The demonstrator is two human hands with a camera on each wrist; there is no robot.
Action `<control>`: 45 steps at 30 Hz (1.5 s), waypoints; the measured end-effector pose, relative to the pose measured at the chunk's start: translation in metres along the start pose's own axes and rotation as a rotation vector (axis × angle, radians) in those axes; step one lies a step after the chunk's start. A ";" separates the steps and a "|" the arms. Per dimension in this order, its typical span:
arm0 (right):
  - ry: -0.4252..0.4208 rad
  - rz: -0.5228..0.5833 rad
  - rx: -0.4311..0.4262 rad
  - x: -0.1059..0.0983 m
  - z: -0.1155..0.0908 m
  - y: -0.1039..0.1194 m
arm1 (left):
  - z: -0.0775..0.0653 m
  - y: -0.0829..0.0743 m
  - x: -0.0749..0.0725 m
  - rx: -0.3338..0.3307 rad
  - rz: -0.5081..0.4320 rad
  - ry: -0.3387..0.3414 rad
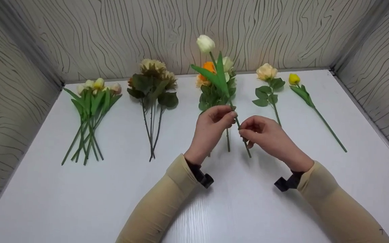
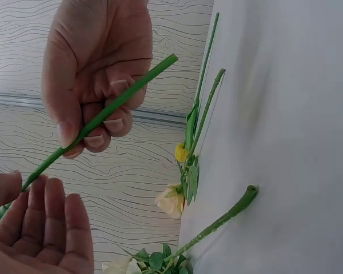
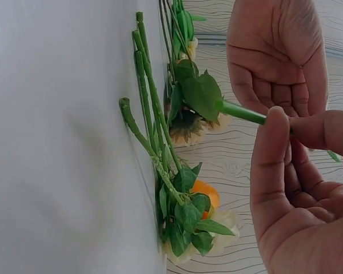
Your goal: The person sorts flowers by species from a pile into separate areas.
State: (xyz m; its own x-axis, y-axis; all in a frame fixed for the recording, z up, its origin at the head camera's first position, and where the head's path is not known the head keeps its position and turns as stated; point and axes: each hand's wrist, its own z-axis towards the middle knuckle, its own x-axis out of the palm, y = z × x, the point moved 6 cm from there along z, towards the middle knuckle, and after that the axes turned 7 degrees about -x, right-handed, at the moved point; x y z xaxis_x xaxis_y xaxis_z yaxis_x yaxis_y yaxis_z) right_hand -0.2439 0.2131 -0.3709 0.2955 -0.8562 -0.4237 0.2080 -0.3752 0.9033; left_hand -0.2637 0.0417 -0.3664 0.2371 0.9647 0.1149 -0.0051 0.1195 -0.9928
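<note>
A white tulip with long green leaves is held upright, slightly tilted, above the table. My left hand pinches its green stem just below the leaves. Lower on the same stem, my right hand pinches it between thumb and fingers, as the right wrist view also shows. The cut end of the stem sticks out past the right fingers. Behind the tulip lies a bunch of roses, orange and pale, partly hidden by the tulip and my left hand.
On the white table, a bunch of tulips lies far left, with brownish, dark-leaved flowers beside it. Right of my hands lie a peach rose and a yellow tulip. Wood-patterned walls enclose the back and sides.
</note>
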 end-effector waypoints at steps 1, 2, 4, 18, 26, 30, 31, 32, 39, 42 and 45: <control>0.002 -0.002 -0.004 0.001 0.000 0.000 | 0.000 0.000 0.000 0.000 -0.008 -0.003; 0.005 -0.001 -0.004 0.002 0.000 0.000 | 0.000 0.001 0.000 0.000 -0.019 -0.004; 0.013 -0.002 -0.011 0.004 0.001 -0.001 | 0.000 0.001 0.001 0.000 -0.037 -0.007; 0.008 0.025 0.018 0.000 0.001 -0.003 | 0.006 -0.017 -0.039 -0.031 0.073 -0.025; 0.015 0.030 0.042 -0.004 0.004 -0.006 | 0.001 -0.050 -0.169 -0.085 0.367 -0.257; 0.023 0.032 0.049 -0.006 0.005 -0.008 | -0.008 -0.059 -0.239 -0.160 0.584 -0.356; 0.024 0.034 0.051 -0.006 0.005 -0.009 | -0.010 -0.059 -0.255 -0.185 0.636 -0.369; 0.025 0.035 0.053 -0.006 0.005 -0.010 | -0.012 -0.059 -0.270 -0.203 0.693 -0.381; 0.016 0.032 0.037 -0.006 0.005 -0.012 | -0.032 -0.045 -0.336 -0.302 1.057 -0.406; 0.016 0.027 0.036 -0.006 0.006 -0.013 | -0.036 -0.036 -0.349 -0.315 1.119 -0.416; 0.017 0.032 0.040 -0.006 0.007 -0.014 | -0.038 -0.030 -0.355 -0.331 1.147 -0.417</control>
State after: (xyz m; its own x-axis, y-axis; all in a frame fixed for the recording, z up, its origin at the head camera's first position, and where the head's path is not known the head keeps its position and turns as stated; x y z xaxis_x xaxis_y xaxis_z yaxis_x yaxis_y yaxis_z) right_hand -0.2547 0.2207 -0.3804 0.3176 -0.8618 -0.3954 0.1606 -0.3621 0.9182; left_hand -0.3112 -0.3136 -0.3791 -0.0664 0.4822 -0.8735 0.2531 -0.8387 -0.4822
